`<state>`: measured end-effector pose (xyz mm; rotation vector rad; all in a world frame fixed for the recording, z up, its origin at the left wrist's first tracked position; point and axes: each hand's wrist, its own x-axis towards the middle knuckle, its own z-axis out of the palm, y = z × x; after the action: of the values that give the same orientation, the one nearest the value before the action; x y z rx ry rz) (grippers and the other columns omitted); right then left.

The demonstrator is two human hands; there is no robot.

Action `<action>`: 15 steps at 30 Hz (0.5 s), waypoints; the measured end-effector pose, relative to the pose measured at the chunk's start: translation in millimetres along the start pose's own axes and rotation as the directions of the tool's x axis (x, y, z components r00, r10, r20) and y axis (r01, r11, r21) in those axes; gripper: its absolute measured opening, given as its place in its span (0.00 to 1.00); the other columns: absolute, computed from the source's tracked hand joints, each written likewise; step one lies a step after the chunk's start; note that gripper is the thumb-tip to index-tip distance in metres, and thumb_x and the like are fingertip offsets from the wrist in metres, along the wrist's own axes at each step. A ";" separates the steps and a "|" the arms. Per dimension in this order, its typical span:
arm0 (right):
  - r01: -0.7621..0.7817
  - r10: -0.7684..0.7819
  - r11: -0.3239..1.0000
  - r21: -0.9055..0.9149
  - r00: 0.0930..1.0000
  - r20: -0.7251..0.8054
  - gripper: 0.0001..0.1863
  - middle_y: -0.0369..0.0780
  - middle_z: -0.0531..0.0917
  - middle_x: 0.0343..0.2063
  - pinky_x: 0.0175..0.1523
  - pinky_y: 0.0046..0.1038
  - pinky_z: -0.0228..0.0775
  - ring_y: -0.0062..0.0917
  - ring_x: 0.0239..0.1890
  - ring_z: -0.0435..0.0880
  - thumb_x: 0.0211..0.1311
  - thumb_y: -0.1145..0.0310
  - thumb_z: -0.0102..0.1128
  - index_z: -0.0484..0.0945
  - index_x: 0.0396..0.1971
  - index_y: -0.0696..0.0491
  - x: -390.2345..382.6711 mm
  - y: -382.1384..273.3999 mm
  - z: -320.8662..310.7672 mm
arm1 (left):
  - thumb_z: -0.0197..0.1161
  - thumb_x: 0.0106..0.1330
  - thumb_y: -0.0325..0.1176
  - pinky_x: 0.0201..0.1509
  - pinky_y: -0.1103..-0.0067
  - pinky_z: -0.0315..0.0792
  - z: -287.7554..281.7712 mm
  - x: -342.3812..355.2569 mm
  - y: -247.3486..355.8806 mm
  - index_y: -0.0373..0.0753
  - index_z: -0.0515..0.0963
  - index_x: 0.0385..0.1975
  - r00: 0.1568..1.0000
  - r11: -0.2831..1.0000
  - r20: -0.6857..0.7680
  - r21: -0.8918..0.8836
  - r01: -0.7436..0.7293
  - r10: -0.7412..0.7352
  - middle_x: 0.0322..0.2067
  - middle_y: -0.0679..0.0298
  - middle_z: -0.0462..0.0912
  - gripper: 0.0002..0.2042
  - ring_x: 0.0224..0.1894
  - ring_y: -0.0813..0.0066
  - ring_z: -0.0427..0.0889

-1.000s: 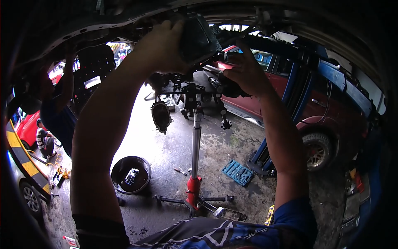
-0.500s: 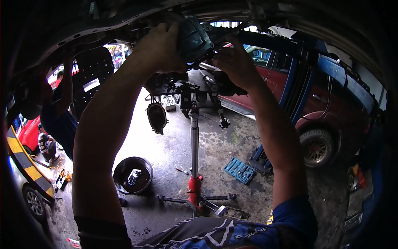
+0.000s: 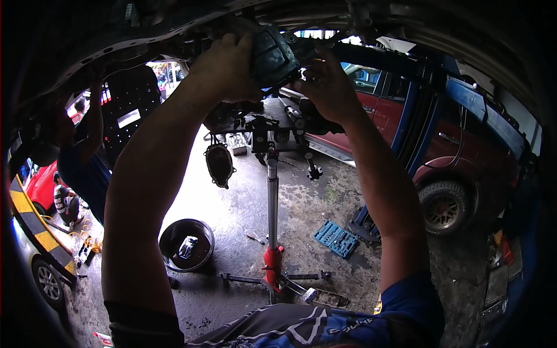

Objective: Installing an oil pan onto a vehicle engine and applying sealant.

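Overhead, against the dark underside of a raised vehicle (image 3: 168, 29), sits a ribbed grey metal cover (image 3: 271, 57). My left hand (image 3: 227, 68) grips its left side, fingers curled over the edge and thumb below. At the cover's right edge is my right hand (image 3: 329, 84), its fingers bent and drawn together. Whatever those fingers hold, if anything, is too small and dark to make out. Just below stands a jack (image 3: 272, 197) with a red base and a bracketed head. An oval flanged metal part (image 3: 220, 165) hangs from the left of that head.
A black basin (image 3: 166, 248) with a metal part inside stands on the floor at left, and a blue tool case (image 3: 335, 238) lies at right. Beyond are a blue lift post (image 3: 409, 124) and a red vehicle (image 3: 374, 107). Another person (image 3: 87, 180) reaches up at far left.
My right hand's fingers have shifted slightly at the cover's edge. My left hand and the cover have moved very little. The other person at far left has moved slightly.
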<state>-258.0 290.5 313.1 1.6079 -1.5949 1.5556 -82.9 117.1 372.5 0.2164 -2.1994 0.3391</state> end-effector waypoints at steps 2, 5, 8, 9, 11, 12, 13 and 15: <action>0.002 -0.002 1.000 -0.019 1.000 -0.001 0.50 0.42 0.79 0.53 0.59 0.31 0.74 0.26 0.56 0.76 0.56 0.70 0.78 0.53 0.73 0.54 -0.2 -1.3 -0.5 | 0.85 0.32 0.44 0.61 0.59 0.77 0.0 0.1 0.8 0.38 0.60 0.71 1.000 1.000 -0.003 0.012 0.007 -0.007 0.58 0.39 0.73 0.59 0.60 0.40 0.77; 0.069 -0.072 0.990 -0.125 0.997 -0.016 0.49 0.50 0.81 0.54 0.57 0.35 0.76 0.36 0.56 0.82 0.56 0.64 0.75 0.54 0.73 0.58 -0.7 -4.1 -1.8 | 0.85 0.32 0.44 0.61 0.60 0.77 -2.3 0.7 1.9 0.38 0.60 0.71 0.999 1.000 0.035 0.001 0.018 -0.018 0.58 0.40 0.73 0.59 0.60 0.41 0.77; 0.037 -0.040 0.989 -0.146 0.999 -0.017 0.49 0.50 0.82 0.52 0.54 0.34 0.77 0.36 0.55 0.83 0.55 0.64 0.76 0.55 0.73 0.57 -0.6 -12.7 -0.3 | 0.85 0.32 0.44 0.61 0.60 0.77 -1.4 -0.1 0.1 0.38 0.60 0.71 1.000 1.000 0.021 0.007 0.004 -0.004 0.57 0.40 0.74 0.59 0.59 0.41 0.78; 0.046 -0.051 0.980 -0.194 0.998 -0.023 0.49 0.49 0.82 0.52 0.52 0.34 0.78 0.36 0.54 0.84 0.55 0.64 0.76 0.55 0.72 0.57 -1.5 -18.1 1.3 | 0.85 0.32 0.44 0.61 0.60 0.77 -1.5 -0.1 -1.4 0.38 0.60 0.71 1.000 1.000 0.022 0.009 0.007 -0.008 0.57 0.40 0.74 0.59 0.59 0.41 0.78; 0.055 -0.063 0.969 -0.241 0.998 -0.028 0.48 0.49 0.83 0.52 0.51 0.33 0.78 0.36 0.54 0.84 0.55 0.65 0.76 0.56 0.72 0.57 -3.3 -29.3 1.9 | 0.85 0.32 0.43 0.61 0.60 0.77 -2.7 0.7 -1.0 0.39 0.61 0.71 0.999 1.000 0.053 -0.017 0.013 -0.012 0.56 0.40 0.74 0.59 0.58 0.42 0.78; 0.054 -0.065 0.960 -0.275 0.998 -0.028 0.47 0.50 0.82 0.53 0.52 0.34 0.77 0.37 0.54 0.84 0.54 0.65 0.76 0.58 0.71 0.57 -4.1 -34.7 0.9 | 0.85 0.32 0.43 0.61 0.60 0.77 -3.7 1.0 0.6 0.39 0.61 0.71 0.999 1.000 0.052 -0.018 0.014 -0.013 0.56 0.40 0.74 0.59 0.58 0.42 0.78; 0.054 -0.066 0.950 -0.308 0.997 -0.029 0.46 0.51 0.81 0.54 0.54 0.35 0.77 0.39 0.55 0.83 0.54 0.65 0.76 0.59 0.71 0.57 -4.2 -36.9 0.3 | 0.83 0.36 0.44 0.61 0.61 0.77 -4.8 1.7 2.0 0.36 0.63 0.69 0.997 1.000 0.080 -0.010 0.022 -0.021 0.58 0.43 0.73 0.55 0.60 0.44 0.77; 0.238 -0.265 0.868 -0.435 0.964 -0.002 0.45 0.51 0.79 0.56 0.57 0.37 0.74 0.41 0.58 0.81 0.53 0.66 0.76 0.61 0.70 0.56 -1.1 -32.3 -0.7 | 0.82 0.39 0.45 0.62 0.61 0.77 -6.6 2.3 4.3 0.34 0.65 0.67 0.993 0.999 0.109 0.001 0.033 -0.033 0.59 0.45 0.72 0.51 0.62 0.46 0.76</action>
<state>-229.8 300.5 325.5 1.4338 -1.4933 1.0155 -80.5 123.2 377.4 0.2764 -2.3008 0.3150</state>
